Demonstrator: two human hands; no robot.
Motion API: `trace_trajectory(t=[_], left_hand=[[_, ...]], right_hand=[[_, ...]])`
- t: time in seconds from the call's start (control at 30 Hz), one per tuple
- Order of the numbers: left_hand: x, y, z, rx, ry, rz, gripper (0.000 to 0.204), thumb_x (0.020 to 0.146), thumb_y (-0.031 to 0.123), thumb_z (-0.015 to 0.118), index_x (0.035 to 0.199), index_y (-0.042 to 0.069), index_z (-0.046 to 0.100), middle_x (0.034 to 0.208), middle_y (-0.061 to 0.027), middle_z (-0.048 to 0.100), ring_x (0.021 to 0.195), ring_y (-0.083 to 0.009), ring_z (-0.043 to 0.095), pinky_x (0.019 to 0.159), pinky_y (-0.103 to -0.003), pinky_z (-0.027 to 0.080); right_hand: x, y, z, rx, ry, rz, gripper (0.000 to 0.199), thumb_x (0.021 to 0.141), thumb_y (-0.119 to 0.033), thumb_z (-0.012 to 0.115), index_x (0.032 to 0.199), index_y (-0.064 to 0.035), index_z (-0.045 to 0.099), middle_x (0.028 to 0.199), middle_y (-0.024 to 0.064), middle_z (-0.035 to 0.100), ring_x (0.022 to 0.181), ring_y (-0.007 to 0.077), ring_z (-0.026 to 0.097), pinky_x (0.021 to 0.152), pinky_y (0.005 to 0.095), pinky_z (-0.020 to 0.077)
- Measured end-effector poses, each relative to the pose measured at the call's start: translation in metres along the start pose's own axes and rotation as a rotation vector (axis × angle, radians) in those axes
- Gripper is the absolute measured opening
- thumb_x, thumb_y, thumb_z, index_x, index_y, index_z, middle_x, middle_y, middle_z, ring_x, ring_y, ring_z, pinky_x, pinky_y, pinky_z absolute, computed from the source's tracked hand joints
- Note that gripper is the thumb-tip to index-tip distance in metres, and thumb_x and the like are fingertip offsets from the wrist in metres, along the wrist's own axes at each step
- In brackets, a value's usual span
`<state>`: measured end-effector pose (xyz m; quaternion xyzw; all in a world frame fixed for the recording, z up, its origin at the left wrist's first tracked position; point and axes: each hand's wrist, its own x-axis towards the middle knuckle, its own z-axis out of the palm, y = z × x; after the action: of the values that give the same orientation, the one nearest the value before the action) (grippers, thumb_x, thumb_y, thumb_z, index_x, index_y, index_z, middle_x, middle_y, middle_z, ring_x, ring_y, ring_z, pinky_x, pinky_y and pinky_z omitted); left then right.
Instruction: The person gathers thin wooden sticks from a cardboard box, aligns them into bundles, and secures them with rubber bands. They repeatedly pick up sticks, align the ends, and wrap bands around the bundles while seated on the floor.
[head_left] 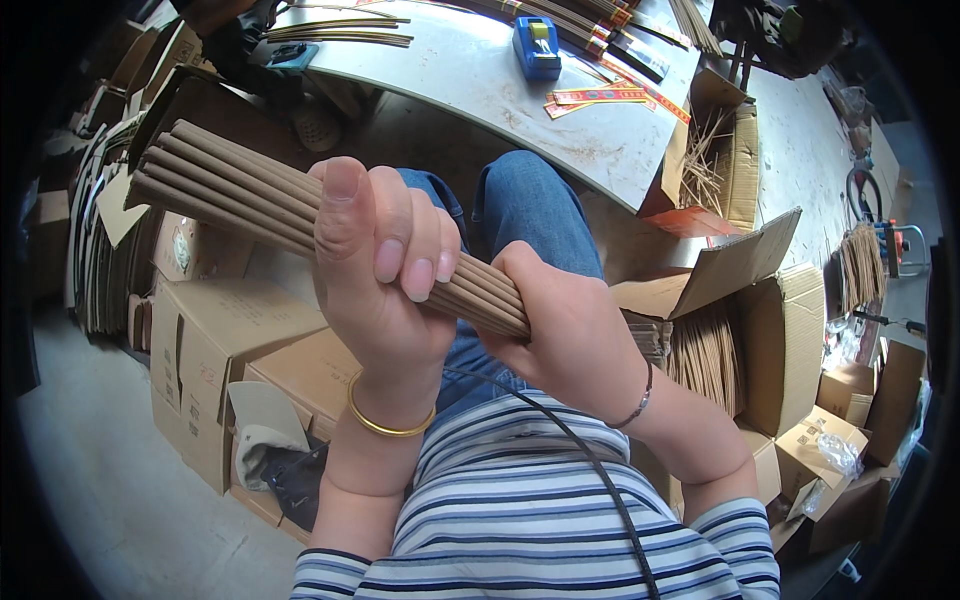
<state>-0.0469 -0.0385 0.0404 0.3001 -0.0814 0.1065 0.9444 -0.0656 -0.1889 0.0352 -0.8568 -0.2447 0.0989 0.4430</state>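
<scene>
You hold the bundle of brown sticks (235, 190) in the air above your lap, on the near side of the worktop (470, 85) and apart from it. Its long axis runs aslant, from a free end at the far left to an end at the near right that your right hand (570, 325) covers. Your left hand (385, 245) closes around the bundle a little right of its middle, fingers curled over the top and thumb pointing up and away from you. The right hand is thus nearer the covered end, and the longest bare stretch reaches out beyond the left. Both hands are narrow around the sticks; you cannot tell whether the hidden end presses against the right palm, since the fingers there mostly face away.

The sticks look straight, slim and matte, an even dull brown, packed side by side with thin dark lines between them. At the far-left end the tips are blunt and slightly staggered, some reaching farther than others. No band shows on the bare stretches.

On the worktop, far from you, stand a blue tape dispenser (540, 50) and, near its right, some red and yellow paper strips (605, 96). To your right, an open cardboard box (785, 340) holds more sticks (705, 365) of similar brown.
</scene>
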Motion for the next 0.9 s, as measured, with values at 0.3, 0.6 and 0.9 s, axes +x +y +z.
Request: trace_trajectory(t=[0.3,0.6,0.9], left_hand=[[0.011,-0.008,-0.016,-0.693,-0.475,-0.218,0.019,0.098,0.021,0.048,0.082,0.014,0.041,0.06,0.004,0.045,0.05,-0.0073,0.048,0.056,-0.024,0.047],[-0.007,-0.001,0.014,-0.042,0.154,0.054,0.028,0.099,0.024,0.046,0.073,0.016,0.038,0.056,0.0067,0.038,0.043,-0.0031,0.039,0.046,-0.018,0.041],[-0.006,0.001,0.008,-0.013,0.043,-0.014,0.022,0.101,0.028,0.041,0.085,0.013,0.042,0.057,0.004,0.041,0.045,-0.0049,0.042,0.047,-0.02,0.043]], right_hand=[[0.01,0.006,-0.02,1.077,-0.801,0.382,0.023,0.082,-0.007,0.069,0.086,-0.0032,0.047,0.062,-0.0002,0.052,0.047,0.0059,0.053,0.041,0.0205,0.0408],[-0.004,-0.005,-0.004,-0.063,-0.059,0.011,0.033,0.073,-0.007,0.072,0.096,-0.0058,0.048,0.073,0.0153,0.06,0.068,0.0345,0.062,0.057,0.0394,0.0484],[0.0,-0.002,-0.006,0.175,-0.178,0.04,0.028,0.075,-0.009,0.071,0.093,-0.0044,0.051,0.07,0.0136,0.059,0.063,0.0313,0.061,0.057,0.035,0.048]])
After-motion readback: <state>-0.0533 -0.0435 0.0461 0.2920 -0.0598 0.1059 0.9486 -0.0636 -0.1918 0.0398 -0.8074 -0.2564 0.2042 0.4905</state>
